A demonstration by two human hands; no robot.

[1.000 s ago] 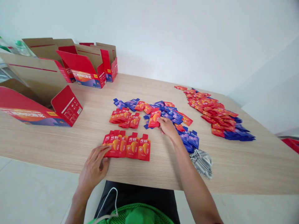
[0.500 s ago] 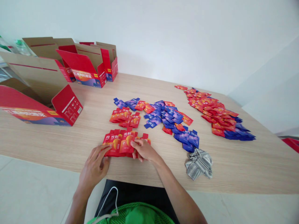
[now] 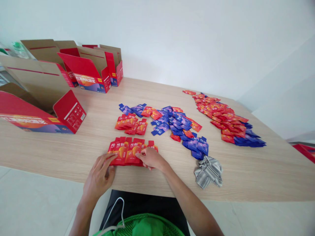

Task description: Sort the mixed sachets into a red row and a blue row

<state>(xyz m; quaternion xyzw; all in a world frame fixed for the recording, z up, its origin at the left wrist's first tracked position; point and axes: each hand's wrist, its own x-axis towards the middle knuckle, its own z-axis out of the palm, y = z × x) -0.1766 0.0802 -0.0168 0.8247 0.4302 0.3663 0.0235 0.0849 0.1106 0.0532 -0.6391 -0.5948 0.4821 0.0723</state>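
A row of overlapping red sachets [image 3: 120, 152] with orange fruit prints lies in front of me near the table's edge. My left hand [image 3: 100, 170] rests its stretched fingers on the row's left end, thumb held apart below. At the row's right half, my right hand [image 3: 151, 158] is closed with its fingertips on the lower right of a red sachet [image 3: 133, 149]; its curled fingers hide part of the sachets beneath. Just behind lies a smaller group of red sachets [image 3: 130, 123]. A mixed heap of blue sachets [image 3: 180, 121] and red ones spreads to the right.
Red open cartons stand on the left, the nearest carton [image 3: 71, 113] beside me and another carton [image 3: 91, 80] by the wall. A large sachet pile [image 3: 219, 113] lies far right. A striped grey cloth [image 3: 209, 172] sits at the table's [image 3: 246, 177] front.
The red sachet under my right hand has come down toward me, level with its neighbours in the row. My right hand has shifted slightly left. My left hand has stayed in place.
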